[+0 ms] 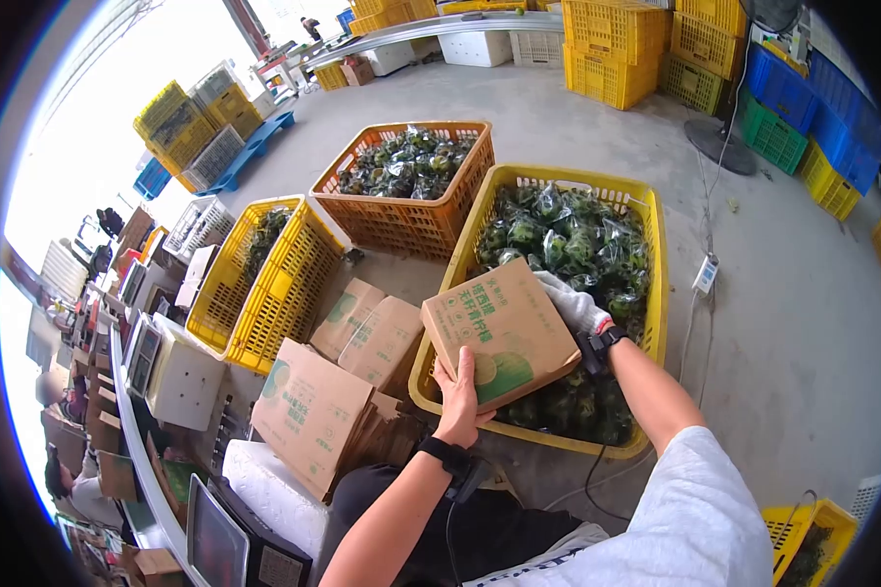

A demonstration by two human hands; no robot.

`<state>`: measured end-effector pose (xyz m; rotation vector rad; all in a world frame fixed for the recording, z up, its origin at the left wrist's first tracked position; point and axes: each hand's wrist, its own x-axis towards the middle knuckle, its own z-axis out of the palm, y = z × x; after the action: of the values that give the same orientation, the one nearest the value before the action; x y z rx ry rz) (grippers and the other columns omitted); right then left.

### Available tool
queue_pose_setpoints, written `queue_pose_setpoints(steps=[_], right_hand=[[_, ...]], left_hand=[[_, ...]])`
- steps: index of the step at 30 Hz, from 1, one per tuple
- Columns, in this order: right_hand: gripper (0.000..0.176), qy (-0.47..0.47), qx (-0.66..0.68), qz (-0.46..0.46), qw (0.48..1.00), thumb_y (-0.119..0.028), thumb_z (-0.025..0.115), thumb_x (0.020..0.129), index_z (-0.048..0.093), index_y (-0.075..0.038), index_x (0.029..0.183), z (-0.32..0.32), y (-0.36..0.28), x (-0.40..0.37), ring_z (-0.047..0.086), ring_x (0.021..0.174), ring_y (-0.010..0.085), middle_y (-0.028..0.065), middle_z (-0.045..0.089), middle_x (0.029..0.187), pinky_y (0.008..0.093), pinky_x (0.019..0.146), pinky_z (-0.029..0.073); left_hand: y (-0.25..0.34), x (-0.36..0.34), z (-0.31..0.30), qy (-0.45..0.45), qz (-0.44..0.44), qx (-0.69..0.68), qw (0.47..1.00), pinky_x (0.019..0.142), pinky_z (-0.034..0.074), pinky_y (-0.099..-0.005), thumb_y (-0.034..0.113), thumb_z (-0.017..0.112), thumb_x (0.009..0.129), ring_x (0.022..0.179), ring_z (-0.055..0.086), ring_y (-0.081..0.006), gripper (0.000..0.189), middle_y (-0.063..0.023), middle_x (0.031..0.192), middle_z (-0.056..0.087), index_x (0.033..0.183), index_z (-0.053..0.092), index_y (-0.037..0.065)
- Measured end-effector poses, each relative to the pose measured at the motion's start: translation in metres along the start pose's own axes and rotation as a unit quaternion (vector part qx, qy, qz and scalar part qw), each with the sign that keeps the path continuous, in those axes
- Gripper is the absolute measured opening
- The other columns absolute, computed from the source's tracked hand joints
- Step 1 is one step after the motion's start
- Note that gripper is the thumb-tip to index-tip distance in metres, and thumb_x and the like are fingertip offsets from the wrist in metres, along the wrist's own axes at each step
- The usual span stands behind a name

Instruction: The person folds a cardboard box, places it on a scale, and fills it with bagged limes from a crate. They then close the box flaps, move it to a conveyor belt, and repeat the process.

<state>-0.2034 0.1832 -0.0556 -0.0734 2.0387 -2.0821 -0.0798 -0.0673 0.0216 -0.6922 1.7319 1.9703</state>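
A closed brown cardboard box [494, 328] with green print is held tilted over a large yellow crate [658, 284]. My bare left hand [458, 399] grips its near left corner, thumb on the printed face and the other fingers partly hidden beneath. On the far right side, my right hand [575, 305] in a white glove holds the box edge, its fingertips partly hidden behind it. Clear bags of dark green fruit [558, 230] fill the crate under the box. Left of it stand flattened cardboard boxes [308, 411] in a stack.
An orange crate [411, 210] with more bagged fruit and another yellow crate [274, 293] stand ahead. A scale display [217, 538] and a white foam box [264, 489] sit at lower left. A cable with a power strip [705, 275] runs along the floor at right. People work far left.
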Motion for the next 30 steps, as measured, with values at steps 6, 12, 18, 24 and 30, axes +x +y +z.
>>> queue_pose_setpoints(steps=[6, 12, 18, 24, 30], right_hand=[[0.051, -0.079, -0.437, -0.300, 0.844, -0.024, 0.040, 0.109, 0.034, -0.010, 0.157, -0.008, -0.044, -0.049, 0.058, 0.130, 0.0306, 0.0195, 0.051, 0.151, 0.0363, 0.109, 0.047], [0.052, 0.055, -0.139, 0.067, 0.986, -0.054, 0.043, 0.106, 0.068, -0.014, 0.127, -0.042, -0.121, -0.030, 0.069, 0.099, 0.0278, 0.0123, 0.070, 0.123, 0.0371, 0.092, 0.055], [0.093, 0.256, -0.464, 0.214, 0.821, -0.083, 0.034, 0.090, 0.039, -0.018, 0.156, -0.149, -0.043, 0.057, 0.046, 0.140, 0.0381, 0.0175, 0.048, 0.153, 0.0470, 0.117, 0.035], [0.088, 0.077, -0.468, 0.177, 0.863, -0.082, 0.038, 0.091, 0.052, -0.017, 0.149, -0.147, -0.039, 0.079, 0.043, 0.144, 0.0329, 0.0090, 0.050, 0.154, 0.0414, 0.119, 0.031], [0.085, -0.093, -0.395, 0.180, 0.896, -0.068, 0.051, 0.097, 0.042, -0.005, 0.154, -0.120, -0.064, 0.062, 0.038, 0.147, 0.0215, 0.0104, 0.046, 0.157, 0.0351, 0.121, 0.026]], left_hand=[[0.011, 0.001, -0.006, -0.017, -0.036, -0.033, 0.999, 0.098, 0.044, -0.0699, 0.076, 0.052, 0.091, 0.139, 0.039, -0.0415, 0.094, -0.0090, 0.160, 0.025, 0.159, 0.003, 0.034], [0.015, 0.010, -0.014, -0.056, -0.070, -0.052, 0.995, 0.096, 0.047, -0.0683, 0.075, 0.049, 0.093, 0.136, 0.042, -0.0410, 0.088, -0.0087, 0.159, 0.026, 0.158, 0.007, 0.034], [0.019, 0.002, -0.006, -0.032, -0.052, -0.034, 0.998, 0.098, 0.046, -0.0668, 0.075, 0.050, 0.093, 0.137, 0.041, -0.0399, 0.089, -0.0097, 0.159, 0.026, 0.158, 0.006, 0.034], [0.013, 0.004, 0.001, -0.004, -0.040, -0.033, 0.999, 0.100, 0.047, -0.0641, 0.074, 0.051, 0.093, 0.139, 0.041, -0.0381, 0.092, -0.0081, 0.162, 0.022, 0.160, 0.001, 0.035], [0.013, 0.010, 0.001, -0.012, -0.046, -0.032, 0.998, 0.103, 0.044, -0.0648, 0.073, 0.052, 0.094, 0.140, 0.040, -0.0385, 0.091, -0.0080, 0.162, 0.022, 0.160, 0.001, 0.036]])
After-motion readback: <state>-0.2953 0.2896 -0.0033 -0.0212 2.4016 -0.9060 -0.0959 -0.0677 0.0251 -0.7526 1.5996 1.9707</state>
